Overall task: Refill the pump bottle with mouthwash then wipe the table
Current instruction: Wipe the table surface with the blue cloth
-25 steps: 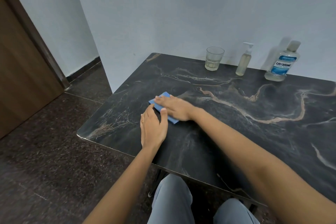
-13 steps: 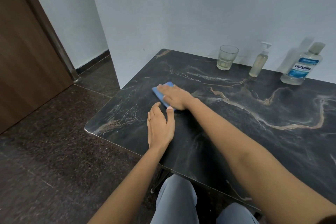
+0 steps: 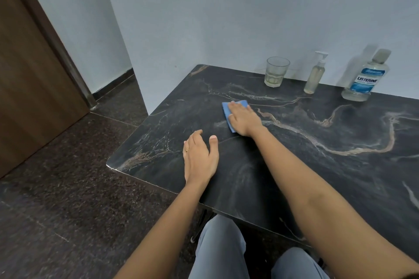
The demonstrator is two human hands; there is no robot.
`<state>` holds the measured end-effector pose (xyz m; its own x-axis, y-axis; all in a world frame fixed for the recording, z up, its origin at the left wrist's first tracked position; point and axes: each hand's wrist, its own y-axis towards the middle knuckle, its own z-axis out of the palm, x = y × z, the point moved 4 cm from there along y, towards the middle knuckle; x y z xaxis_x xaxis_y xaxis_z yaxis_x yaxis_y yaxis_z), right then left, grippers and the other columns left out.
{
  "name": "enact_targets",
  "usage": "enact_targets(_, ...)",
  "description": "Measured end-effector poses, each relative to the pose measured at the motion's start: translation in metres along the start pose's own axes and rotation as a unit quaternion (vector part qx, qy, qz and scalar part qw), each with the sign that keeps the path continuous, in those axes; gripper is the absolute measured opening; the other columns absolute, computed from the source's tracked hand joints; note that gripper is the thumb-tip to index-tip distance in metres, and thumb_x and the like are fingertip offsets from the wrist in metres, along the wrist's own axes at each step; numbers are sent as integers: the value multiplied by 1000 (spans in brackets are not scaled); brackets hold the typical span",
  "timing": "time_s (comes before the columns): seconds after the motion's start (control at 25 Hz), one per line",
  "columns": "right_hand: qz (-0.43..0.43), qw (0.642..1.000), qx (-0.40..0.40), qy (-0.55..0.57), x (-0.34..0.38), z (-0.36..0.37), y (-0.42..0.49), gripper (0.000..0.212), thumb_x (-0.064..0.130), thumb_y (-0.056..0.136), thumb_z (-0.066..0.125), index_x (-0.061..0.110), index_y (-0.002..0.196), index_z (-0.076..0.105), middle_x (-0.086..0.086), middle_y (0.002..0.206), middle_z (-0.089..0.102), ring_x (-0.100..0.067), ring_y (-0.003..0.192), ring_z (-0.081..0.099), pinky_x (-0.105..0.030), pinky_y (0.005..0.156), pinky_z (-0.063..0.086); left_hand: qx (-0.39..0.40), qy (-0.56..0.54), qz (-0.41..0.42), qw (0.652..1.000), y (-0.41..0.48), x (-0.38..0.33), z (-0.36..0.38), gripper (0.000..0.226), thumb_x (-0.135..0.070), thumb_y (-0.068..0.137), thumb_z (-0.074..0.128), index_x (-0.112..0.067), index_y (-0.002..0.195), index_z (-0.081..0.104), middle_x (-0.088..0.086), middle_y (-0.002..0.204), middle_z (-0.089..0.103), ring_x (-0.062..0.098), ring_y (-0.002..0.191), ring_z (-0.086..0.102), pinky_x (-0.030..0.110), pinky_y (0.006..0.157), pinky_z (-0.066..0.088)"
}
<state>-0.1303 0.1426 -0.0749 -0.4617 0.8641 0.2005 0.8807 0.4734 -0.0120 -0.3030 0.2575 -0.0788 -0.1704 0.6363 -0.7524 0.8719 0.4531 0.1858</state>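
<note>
Right hand: fingers flat, pressing blue cloth onto table.
Left hand: open, resting on tabletop, holding nothing.

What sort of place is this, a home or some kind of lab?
Probably a plain room in a home, though I can't be sure. A marble-patterned table stands against pale walls near a wooden door. The mouthwash, pump bottle and glass suggest household use.

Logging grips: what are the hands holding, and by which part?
Nothing gripped: right hand presses flat on the blue cloth; left hand rests on the table.
</note>
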Motion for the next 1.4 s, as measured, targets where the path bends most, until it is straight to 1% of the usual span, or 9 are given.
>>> enact_targets(0.24,195,978,-68,23,-101,-16,-75,54,23,98,21,7,149,21,-8,158,17,-20,146,13,-43,119,6,18,26,22,999,-2,-2,1,53,-44,100,34,-8,139,42,8,144,47,23,139,33,40,121,11)
enact_targets(0.4,283,958,-51,15,-101,-13,-137,56,25,99,18,6,151,14,-8,160,11,-20,147,8,-42,120,3,24,11,26,999,-4,-4,1,54,-45,100,34,-9,138,43,9,142,49,25,138,35,42,119,16)
enact_targets(0.48,244,969,-49,7,-64,-5,-165,57,28,98,18,7,150,16,-7,159,14,-20,147,11,-40,119,5,26,-8,21,999,-3,-4,1,52,-46,99,35,-11,137,45,7,139,51,24,135,38,43,116,24)
enact_targets(0.64,46,998,-34,1,47,18,-219,75,40,83,0,11,150,19,-5,158,19,-19,147,15,-37,119,5,27,-52,15,998,-2,1,2,48,-49,97,36,-16,127,51,1,127,58,22,125,46,44,104,38)
enact_targets(0.72,-33,999,-20,-2,84,27,-235,74,41,85,2,13,150,21,-3,158,18,-19,147,15,-36,118,2,30,-73,12,997,1,3,2,43,-51,95,37,-19,115,56,-3,114,62,22,116,52,45,99,42)
enact_targets(0.84,-45,999,-1,10,78,25,-236,65,40,92,6,18,152,14,2,160,11,-14,147,8,-32,118,-1,59,-74,31,995,2,6,4,40,-52,94,39,-20,111,57,-4,109,64,23,112,55,47,97,44)
enact_targets(1.0,100,994,-42,-4,-12,9,-253,77,44,82,-3,15,151,15,-1,160,13,-14,147,10,-34,119,3,92,-10,100,991,-9,-1,12,48,-53,94,40,-15,119,56,1,115,64,26,113,55,50,98,43)
enact_targets(1.2,299,951,-81,2,-144,-23,-340,53,28,100,24,12,150,19,-4,159,16,-16,147,13,-39,118,6,130,-11,123,984,-21,-30,36,45,-49,96,41,-14,121,54,2,119,63,27,117,53,50,102,40)
enact_targets(1.4,439,893,-99,15,-207,-38,-425,53,26,99,22,12,151,18,-4,159,14,-18,147,11,-41,119,5,201,-45,144,968,-46,-73,77,56,-58,92,37,-16,125,51,2,125,59,24,119,52,48,101,43)
